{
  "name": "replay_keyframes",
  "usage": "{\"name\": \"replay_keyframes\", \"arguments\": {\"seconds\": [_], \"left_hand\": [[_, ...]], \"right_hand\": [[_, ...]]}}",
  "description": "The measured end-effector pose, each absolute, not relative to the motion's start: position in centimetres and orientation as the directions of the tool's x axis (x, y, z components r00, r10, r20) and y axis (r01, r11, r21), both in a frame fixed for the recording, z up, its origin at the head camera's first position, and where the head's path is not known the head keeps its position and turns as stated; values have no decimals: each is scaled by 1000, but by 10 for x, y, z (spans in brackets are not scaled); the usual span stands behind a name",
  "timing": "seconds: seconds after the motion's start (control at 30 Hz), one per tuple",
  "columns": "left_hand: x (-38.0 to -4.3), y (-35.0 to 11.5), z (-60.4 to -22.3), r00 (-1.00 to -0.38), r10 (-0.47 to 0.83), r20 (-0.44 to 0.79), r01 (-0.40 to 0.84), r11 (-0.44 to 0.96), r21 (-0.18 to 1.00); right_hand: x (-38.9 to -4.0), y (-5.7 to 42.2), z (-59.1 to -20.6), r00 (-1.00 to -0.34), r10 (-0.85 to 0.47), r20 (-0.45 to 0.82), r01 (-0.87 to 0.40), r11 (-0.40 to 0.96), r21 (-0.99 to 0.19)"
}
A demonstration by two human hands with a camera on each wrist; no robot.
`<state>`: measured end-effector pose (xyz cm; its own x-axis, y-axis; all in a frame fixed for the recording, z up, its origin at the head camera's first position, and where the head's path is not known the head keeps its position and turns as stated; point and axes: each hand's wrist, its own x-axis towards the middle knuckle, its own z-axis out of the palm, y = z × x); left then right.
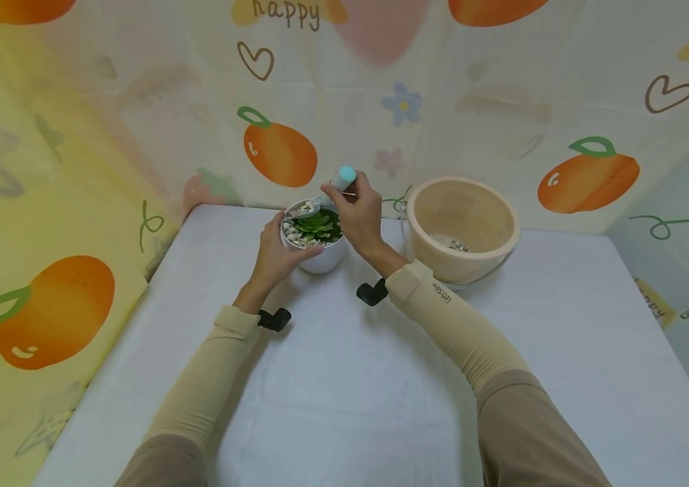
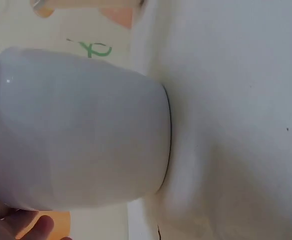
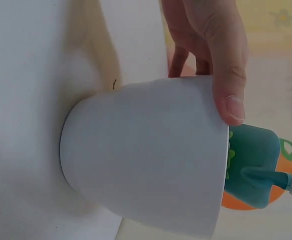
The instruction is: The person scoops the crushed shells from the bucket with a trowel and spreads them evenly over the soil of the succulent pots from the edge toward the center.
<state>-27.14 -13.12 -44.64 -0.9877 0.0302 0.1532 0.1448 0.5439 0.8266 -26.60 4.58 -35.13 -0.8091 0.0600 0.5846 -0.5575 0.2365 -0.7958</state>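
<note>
A white pot [image 1: 322,258] stands on the table; its smooth side fills much of the left wrist view, as a pale wall [image 2: 81,130]. Inside it grow a green succulent [image 1: 317,227] and, around that, pale pebbles [image 1: 293,233]. My left hand [image 1: 279,253] grips the pot from the left, thumb at the near rim; the right wrist view shows this hand [image 3: 210,45] too. Between its fingers and thumb my right hand [image 1: 361,214] holds a small trowel [image 1: 341,180] by its light, blue-tipped handle. The teal blade [image 3: 255,162] is tilted over the pot's mouth, with pebbles on it.
Just right of my right hand stands a large beige tub [image 1: 463,267], a few small pebbles [image 1: 451,243] at its bottom. A white cloth covers the table [image 1: 344,392]. Behind and to the left hang printed sheets [image 1: 344,101] with oranges and hearts.
</note>
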Motion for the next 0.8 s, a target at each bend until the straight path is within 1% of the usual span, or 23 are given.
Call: {"name": "replay_keyframes", "arguments": {"seconds": [0.13, 0.27, 0.4, 0.53, 0.8], "left_hand": [[-274, -136, -445, -987, 69, 142, 157, 550, 820], [-280, -146, -444, -983, 141, 115, 174, 535, 827], [-287, -150, -445, -980, 188, 66, 157, 523, 838], [-289, -149, -448, -982, 184, 49, 136, 495, 858], [-282, -140, -449, -988, 117, 100, 144, 474, 869]], "right_hand": [[-281, 47, -367, -797, 53, 602, -578, 223, -785], [-284, 49, -371, -793, 40, 608, -586, 223, -779], [-283, 50, -372, -789, 41, 612, -587, 241, -773], [-284, 49, -372, -779, 33, 627, -601, 249, -760], [-284, 48, -370, -761, 39, 647, -617, 263, -742]]}}
